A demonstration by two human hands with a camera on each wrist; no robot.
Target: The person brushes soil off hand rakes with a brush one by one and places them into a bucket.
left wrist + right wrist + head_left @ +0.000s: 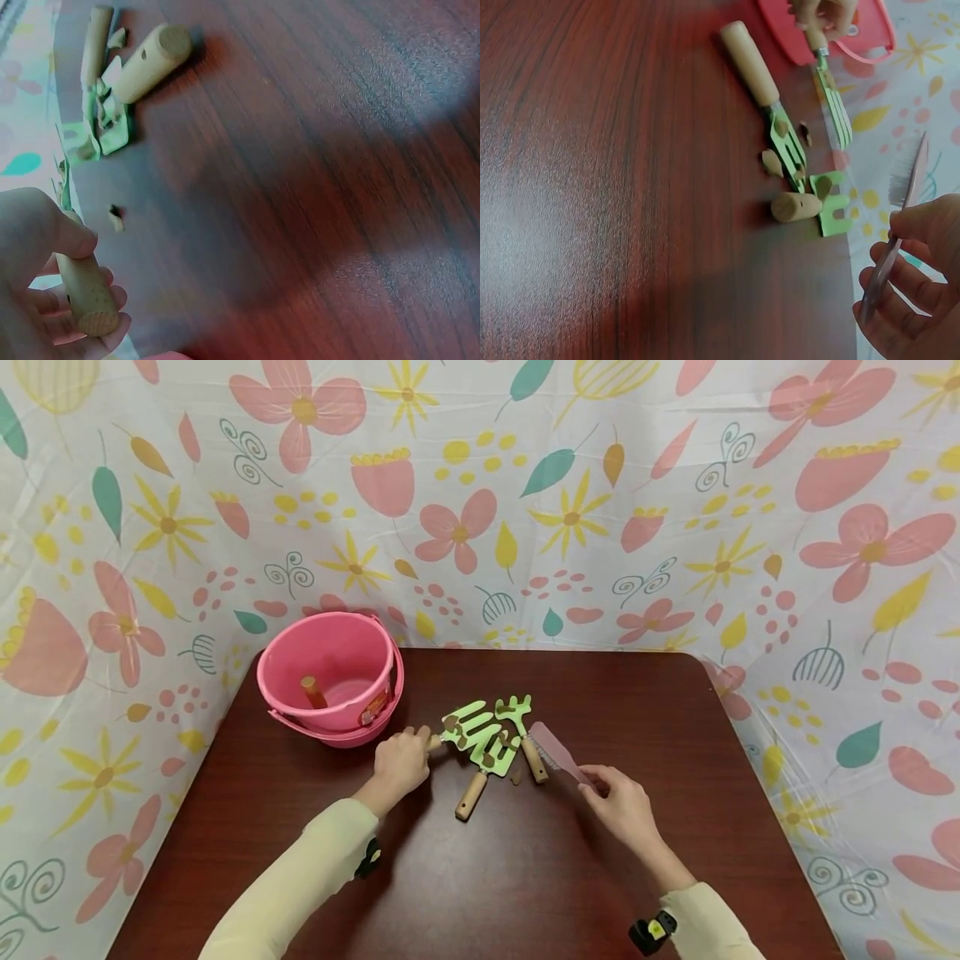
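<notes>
In the head view the left hand (402, 762) grips a green fork (468, 724) pointing rightward over the bench (517, 885), the right hand (624, 806) pinching a pink brush (557, 748) slanting away leftward; at the left wrist, fingers (56, 328) curl round the handle (86, 289); at the right, the brush tilts bristle-end up.

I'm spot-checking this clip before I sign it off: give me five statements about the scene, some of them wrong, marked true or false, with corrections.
1. The right hand holds a pink brush. True.
2. The left hand holds nothing. False: the left hand grips a green fork by its wooden handle.
3. A wooden rod shows inside the pink bucket. True.
4. The pink bucket is upside down. False: it stands upright with its opening upward.
5. A brown piece lies on the green rake. True.
</notes>
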